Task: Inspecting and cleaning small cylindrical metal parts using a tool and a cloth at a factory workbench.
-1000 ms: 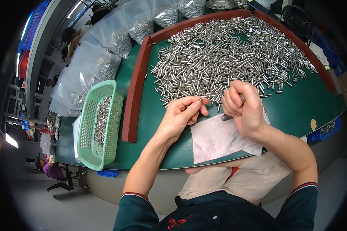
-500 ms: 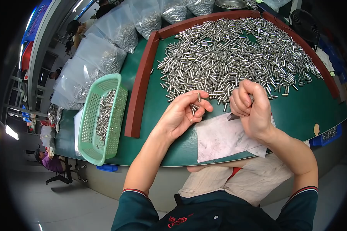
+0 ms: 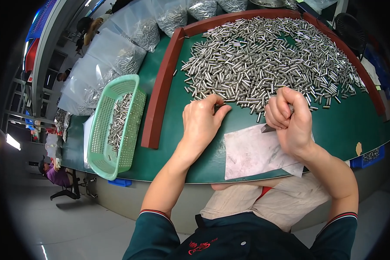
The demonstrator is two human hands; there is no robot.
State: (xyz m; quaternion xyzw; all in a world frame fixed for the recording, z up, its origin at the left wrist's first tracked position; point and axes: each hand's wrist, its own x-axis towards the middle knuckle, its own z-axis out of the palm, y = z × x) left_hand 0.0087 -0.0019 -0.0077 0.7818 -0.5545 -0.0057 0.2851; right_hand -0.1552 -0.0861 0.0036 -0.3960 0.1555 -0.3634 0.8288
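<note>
Pins (image 3: 255,65), silvery, cylindrical, metal, judged light, stiff and slippery, best pinched mid-length; left hand (image 3: 200,119) bent, pinch impossible to tell; right hand (image 3: 290,116) clenched around dark, angular piece (image 3: 268,128).

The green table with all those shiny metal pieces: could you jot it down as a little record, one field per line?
Table: green table
Main pile: many short metal pins, lying loose
Border: dark red strips along the pile's left, back and right
Left hand: left hand, back upward, at the pile's near edge; whether it holds a pin is hidden
Right hand: right hand, closed around a dark object, mostly hidden
Sheet: stained pale sheet near the right hand
Basket: light green basket, partly filled with pins
Bags: clear bags of metal pieces beyond the border
</note>
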